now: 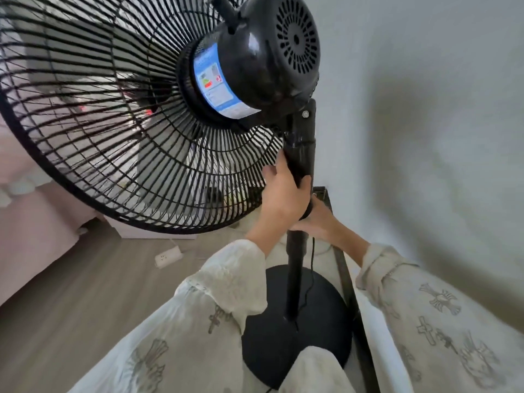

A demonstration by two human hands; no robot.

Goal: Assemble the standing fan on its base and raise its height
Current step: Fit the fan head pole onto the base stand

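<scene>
A black standing fan stands upright on its round black base. Its wire cage fills the upper left, and the motor housing with a blue label sits at the top. My left hand is wrapped around the black neck column just under the motor. Below it, my right hand grips the collar where the neck meets the thinner pole. A thin black cord hangs beside the pole down to the base.
A grey wall is close on the right. A dark frame edge runs beside the base. A white power strip lies on the wooden floor at left, near a pink bed. My pale patterned sleeves fill the foreground.
</scene>
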